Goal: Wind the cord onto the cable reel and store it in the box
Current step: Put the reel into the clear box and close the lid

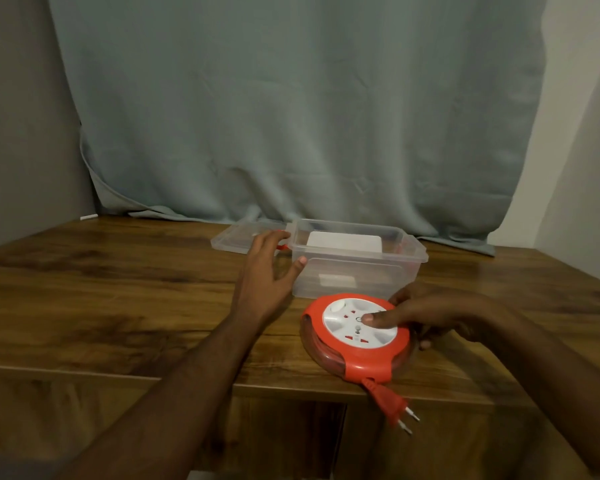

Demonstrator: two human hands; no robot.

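Here the cable reel [355,336] lies flat at the table's [118,289] front edge, directly before the open box [357,259]. The right hand [430,315] grasps its right rim, thumb on top; the left hand [267,271], fingers spread and empty, rests against the box's left wall. The plug [392,405] points toward the person, away from the box.

The place looked like a room in a home. A grey-green curtain [291,109] hung in soft folds down to a wood-grain desk [118,289] set into a corner between plain painted walls [21,126]. On the desk stood a clear plastic storage box [357,271] and a household cable reel [355,337] with sockets, under dim indoor light.
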